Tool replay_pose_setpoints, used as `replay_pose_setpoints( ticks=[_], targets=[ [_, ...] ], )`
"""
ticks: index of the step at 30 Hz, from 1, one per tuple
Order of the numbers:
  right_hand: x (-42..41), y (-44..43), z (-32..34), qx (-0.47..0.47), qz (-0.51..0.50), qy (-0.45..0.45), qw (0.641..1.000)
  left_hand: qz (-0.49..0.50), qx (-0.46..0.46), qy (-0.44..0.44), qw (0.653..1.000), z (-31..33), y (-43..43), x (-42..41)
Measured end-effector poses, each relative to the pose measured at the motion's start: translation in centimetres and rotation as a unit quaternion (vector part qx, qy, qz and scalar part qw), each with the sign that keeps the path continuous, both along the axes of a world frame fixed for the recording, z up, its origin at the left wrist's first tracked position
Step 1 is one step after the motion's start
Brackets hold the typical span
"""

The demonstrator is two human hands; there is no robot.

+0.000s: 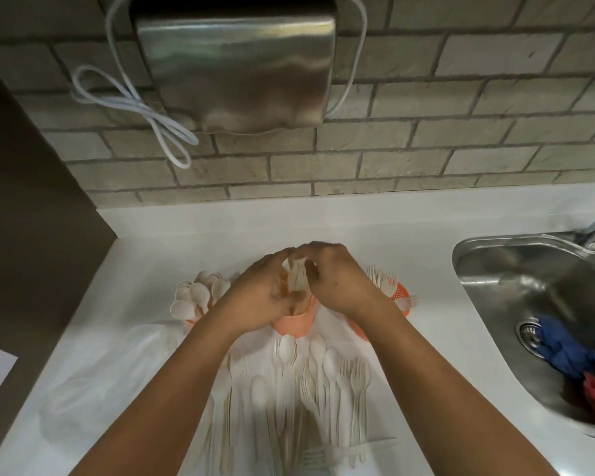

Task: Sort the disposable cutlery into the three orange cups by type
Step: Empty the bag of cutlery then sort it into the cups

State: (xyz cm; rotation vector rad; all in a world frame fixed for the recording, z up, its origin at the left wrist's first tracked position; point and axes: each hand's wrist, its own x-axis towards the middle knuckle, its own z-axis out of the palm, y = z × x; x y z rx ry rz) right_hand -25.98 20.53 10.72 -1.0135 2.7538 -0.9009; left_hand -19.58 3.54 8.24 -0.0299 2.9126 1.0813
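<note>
Three orange cups stand in a row on the white counter. The left cup (190,320) is packed with pale spoons (200,292). The right cup (400,293) holds forks (382,274). Over the middle cup (293,326) my left hand (261,292) and my right hand (337,280) meet, both gripping a bundle of pale cutlery (298,274) that stands in that cup; its type is hidden by my fingers. A loose pile of spoons and forks (306,383) lies on the counter in front of the cups.
A steel sink (516,266) with blue and red cloths (571,355) is at the right. A clear plastic bag (110,372) lies at the left of the pile. A steel dispenser (237,63) with a white cable hangs on the brick wall.
</note>
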Motion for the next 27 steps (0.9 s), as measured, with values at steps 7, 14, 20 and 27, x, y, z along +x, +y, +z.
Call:
replay_pose_setpoints(
  ticks=[7, 14, 20, 27],
  targets=[
    [-0.3, 0.4, -0.1, 0.009, -0.015, 0.000, 1.000, -0.024, -0.077, -0.018, 0.997, -1.4, 0.1, -0.3],
    [2.4, 1.5, 0.9, -0.109, -0.035, 0.036, 0.993, -0.061, -0.105, -0.032, 0.992, -0.2, 0.4, -0.5],
    [7.0, 4.1, 1.1, -0.239, -0.099, 0.097, 0.961, -0.056, -0.113, -0.035, 0.991, 0.1, 0.4, 0.7],
    [11.4, 7.7, -2.0, -0.200, -0.172, 0.059, 0.963, 0.090, -0.003, 0.212, 0.973, 1.0, 3.1, 8.3]
  ],
)
